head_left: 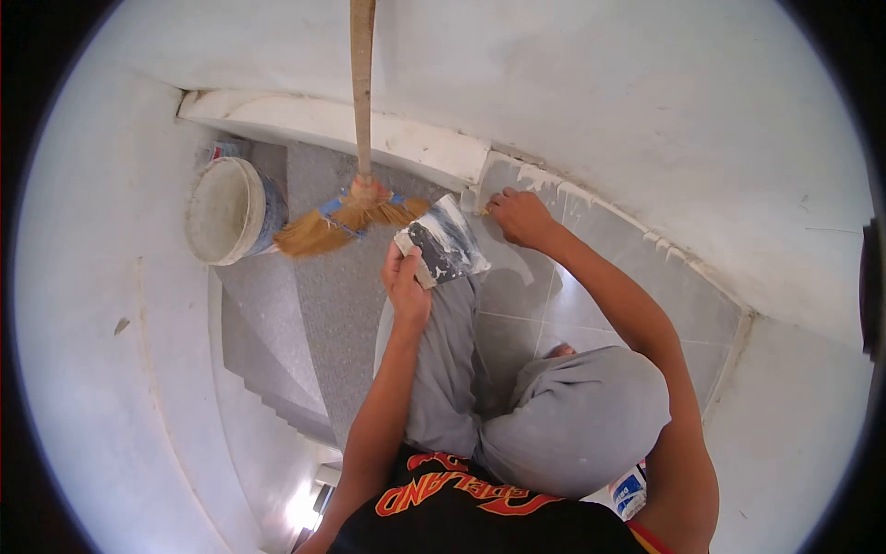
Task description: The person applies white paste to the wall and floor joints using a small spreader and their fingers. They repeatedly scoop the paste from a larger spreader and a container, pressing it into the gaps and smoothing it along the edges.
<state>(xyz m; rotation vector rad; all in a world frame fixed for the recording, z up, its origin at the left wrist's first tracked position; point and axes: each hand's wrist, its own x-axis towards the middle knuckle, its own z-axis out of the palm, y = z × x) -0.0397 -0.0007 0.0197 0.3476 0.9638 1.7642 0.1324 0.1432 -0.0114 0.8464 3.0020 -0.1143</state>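
Note:
My left hand [406, 284] is closed on the edge of a flat, dark putty scraper [445, 242], smeared with white paste and raised above my knee. By the lower edge of the wall, my right hand [520, 218] reaches down to the grey tiled floor [512, 294]. Its fingers are pinched at a small yellowish bit, too small to name. A strip of uneven white paste [591, 196] runs along the joint of wall and tiles beside this hand. On the tiles below it lies a pale curved smear.
A broom [323, 227] with a long wooden handle leans on the wall ahead. Left of it stands a paint-stained bucket [249, 212]. Grey stairs [277, 392] drop away at the left. A white ledge [406, 138] borders the wall. A labelled tub [630, 491] stands behind my right knee.

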